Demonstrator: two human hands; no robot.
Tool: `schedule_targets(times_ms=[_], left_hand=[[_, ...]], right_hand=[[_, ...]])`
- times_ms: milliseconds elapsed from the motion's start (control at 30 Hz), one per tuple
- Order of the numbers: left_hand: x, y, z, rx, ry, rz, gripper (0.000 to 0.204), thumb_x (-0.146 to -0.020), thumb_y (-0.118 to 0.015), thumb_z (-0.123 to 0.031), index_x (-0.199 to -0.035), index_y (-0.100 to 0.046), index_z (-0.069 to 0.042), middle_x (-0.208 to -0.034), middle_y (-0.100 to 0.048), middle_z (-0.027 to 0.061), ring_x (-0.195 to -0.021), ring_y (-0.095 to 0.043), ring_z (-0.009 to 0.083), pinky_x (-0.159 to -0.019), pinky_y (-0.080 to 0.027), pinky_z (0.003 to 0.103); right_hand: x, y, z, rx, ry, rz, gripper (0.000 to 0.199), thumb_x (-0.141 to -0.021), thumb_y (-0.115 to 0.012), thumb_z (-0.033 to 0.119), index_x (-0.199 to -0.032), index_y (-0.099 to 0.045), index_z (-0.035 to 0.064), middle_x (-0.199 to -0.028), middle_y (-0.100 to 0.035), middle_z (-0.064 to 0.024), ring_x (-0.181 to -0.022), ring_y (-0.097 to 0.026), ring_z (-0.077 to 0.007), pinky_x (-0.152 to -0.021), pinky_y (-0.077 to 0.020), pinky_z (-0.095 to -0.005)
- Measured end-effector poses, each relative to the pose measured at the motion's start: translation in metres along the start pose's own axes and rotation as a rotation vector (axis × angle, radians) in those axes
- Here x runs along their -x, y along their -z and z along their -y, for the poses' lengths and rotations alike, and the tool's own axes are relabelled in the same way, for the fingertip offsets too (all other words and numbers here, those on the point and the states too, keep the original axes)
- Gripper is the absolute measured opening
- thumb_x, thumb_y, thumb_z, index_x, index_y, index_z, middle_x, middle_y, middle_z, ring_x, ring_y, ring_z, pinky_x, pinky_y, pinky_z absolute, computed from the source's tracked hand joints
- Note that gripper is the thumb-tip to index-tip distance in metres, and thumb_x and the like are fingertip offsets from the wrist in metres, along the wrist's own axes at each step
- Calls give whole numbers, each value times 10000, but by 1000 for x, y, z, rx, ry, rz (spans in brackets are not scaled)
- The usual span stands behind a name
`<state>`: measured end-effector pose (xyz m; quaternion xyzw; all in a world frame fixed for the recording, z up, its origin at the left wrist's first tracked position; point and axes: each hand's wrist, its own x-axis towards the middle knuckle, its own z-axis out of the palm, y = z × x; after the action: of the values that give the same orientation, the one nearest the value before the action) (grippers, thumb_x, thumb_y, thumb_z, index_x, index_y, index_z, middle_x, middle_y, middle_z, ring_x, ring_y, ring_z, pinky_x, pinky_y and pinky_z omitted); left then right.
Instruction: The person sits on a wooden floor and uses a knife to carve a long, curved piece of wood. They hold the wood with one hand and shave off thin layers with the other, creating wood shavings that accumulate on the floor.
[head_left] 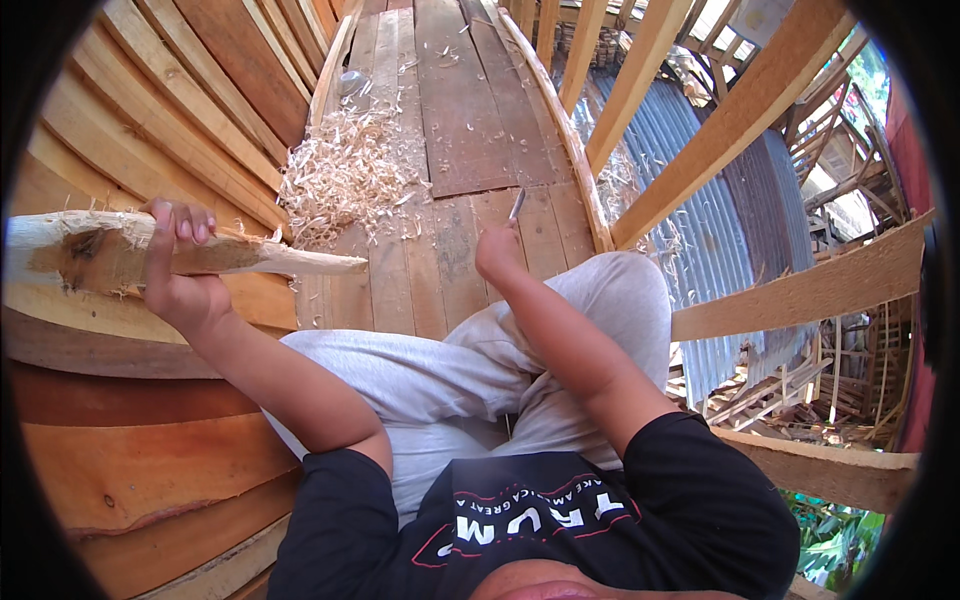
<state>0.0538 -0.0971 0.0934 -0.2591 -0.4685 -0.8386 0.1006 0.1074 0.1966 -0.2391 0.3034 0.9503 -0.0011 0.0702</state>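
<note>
My left hand (186, 262) is wrapped round a rough piece of wood (95, 250) on the left. The wood is pale, with a dark knot and frayed fibres, and it narrows to a pointed end beyond my fingers. Over the floor, in front of my knee, my right hand (498, 250) is closed on a knife. The knife's blade (517, 204) sticks up from the fist, and its handle is hidden inside my fingers. Blade and wood are well apart.
Curly wood shavings (345, 180) lie heaped on the plank floor (465, 110). A small clear container (351, 83) sits beyond them. Boards (140, 120) stack up at my left. Wooden posts (735, 125) line the right side, with corrugated metal sheets (690, 220) below.
</note>
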Motion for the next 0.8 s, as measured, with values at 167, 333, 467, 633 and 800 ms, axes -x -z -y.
schedule_targets(times_ms=[167, 333, 467, 633, 800], left_hand=[[4, 8, -6, -56, -9, -45, 140, -882, -552, -147, -945, -497, -35, -724, -396, 11, -699, -409, 132, -708, -339, 305], [2, 3, 7, -3, 17, 32, 141, -885, -547, -145, -947, -493, -31, -729, -395, 12, -697, -407, 132, -710, -336, 303], [1, 2, -9, -26, 13, 11, 135, -887, -546, -145, -938, -494, -31, -730, -395, 12, -700, -406, 133, -715, -335, 303], [2, 10, -6, -26, -3, 2, 162, -870, -567, -153, -939, -501, -21, -721, -402, 18, -688, -415, 136, -710, -351, 310], [1, 11, -5, -7, 17, 21, 120, -893, -539, -146, -916, -497, -36, -729, -394, 15, -707, -403, 142, -729, -337, 316]], right_hand=[[52, 96, 18, -461, 406, 584, 629, -675, -665, 39, -1280, -502, -16, -896, -662, -267, -855, -679, -296, -652, -549, -481], [54, 111, 11, -767, 299, 332, 798, -716, -545, -39, -1453, -245, 25, -801, -663, -200, -710, -678, -314, -452, -548, -377], [15, 47, 3, -541, 52, -12, 656, -800, -551, 59, -1418, -332, 36, -896, -656, -216, -837, -671, -338, -630, -562, -416], [19, 65, -34, -433, -214, 140, 390, -903, -498, 167, -1260, -540, 16, -1068, -646, -200, -1027, -632, -323, -858, -511, -421], [33, 48, -30, -213, -70, 297, 335, -884, -548, 204, -1160, -638, 37, -1174, -626, -192, -1121, -599, -290, -921, -489, -378]])
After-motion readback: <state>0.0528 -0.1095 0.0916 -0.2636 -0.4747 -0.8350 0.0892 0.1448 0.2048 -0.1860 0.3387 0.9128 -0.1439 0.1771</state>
